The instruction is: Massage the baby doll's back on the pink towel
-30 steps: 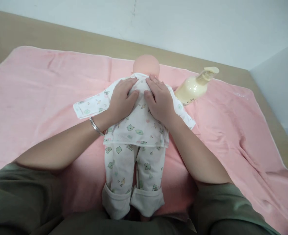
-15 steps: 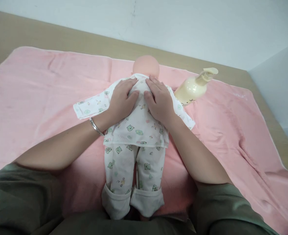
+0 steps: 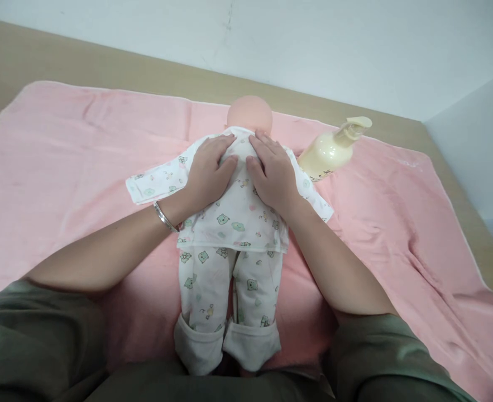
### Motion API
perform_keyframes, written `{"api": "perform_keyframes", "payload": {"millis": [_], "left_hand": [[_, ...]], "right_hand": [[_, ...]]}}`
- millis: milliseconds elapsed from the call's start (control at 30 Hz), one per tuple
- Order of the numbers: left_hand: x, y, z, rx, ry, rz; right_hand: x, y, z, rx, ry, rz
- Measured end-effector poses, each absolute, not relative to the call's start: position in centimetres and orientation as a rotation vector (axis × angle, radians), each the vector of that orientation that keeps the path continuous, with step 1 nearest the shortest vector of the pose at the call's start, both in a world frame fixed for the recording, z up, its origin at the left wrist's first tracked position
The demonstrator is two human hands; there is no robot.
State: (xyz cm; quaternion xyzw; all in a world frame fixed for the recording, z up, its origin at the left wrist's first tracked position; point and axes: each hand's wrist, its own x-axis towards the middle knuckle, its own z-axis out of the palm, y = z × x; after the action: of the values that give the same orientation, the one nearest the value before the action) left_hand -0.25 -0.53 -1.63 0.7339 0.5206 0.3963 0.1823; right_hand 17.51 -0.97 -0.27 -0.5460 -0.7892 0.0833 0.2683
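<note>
A baby doll [image 3: 249, 111] lies on a pink blanket [image 3: 82, 145], its bald head away from me and its face hidden. It wears a white printed top [image 3: 235, 223] and matching trousers [image 3: 252, 290] with rolled cuffs. My left hand [image 3: 211, 167] lies flat on the left of the doll's upper back, fingers stretched toward the neck. On the other side, my right hand [image 3: 274, 173] rests the same way, its fingertips close to the head. Both hands touch the top, thumbs pointing inward, and neither grips anything.
A cream pump bottle [image 3: 328, 151] leans or lies tilted on the blanket, right of the doll's shoulder. The blanket covers much of a wooden table [image 3: 154, 72]. Behind the table's far edge rises a white wall [image 3: 313, 50].
</note>
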Motion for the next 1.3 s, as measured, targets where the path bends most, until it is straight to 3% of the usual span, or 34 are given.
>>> {"api": "perform_keyframes", "payload": {"millis": [1300], "left_hand": [[0.2, -1.2, -1.6, 2.236, 1.476, 1.029]], "right_hand": [[17.5, -0.8, -0.2, -1.501, -2.131, 0.239]]}}
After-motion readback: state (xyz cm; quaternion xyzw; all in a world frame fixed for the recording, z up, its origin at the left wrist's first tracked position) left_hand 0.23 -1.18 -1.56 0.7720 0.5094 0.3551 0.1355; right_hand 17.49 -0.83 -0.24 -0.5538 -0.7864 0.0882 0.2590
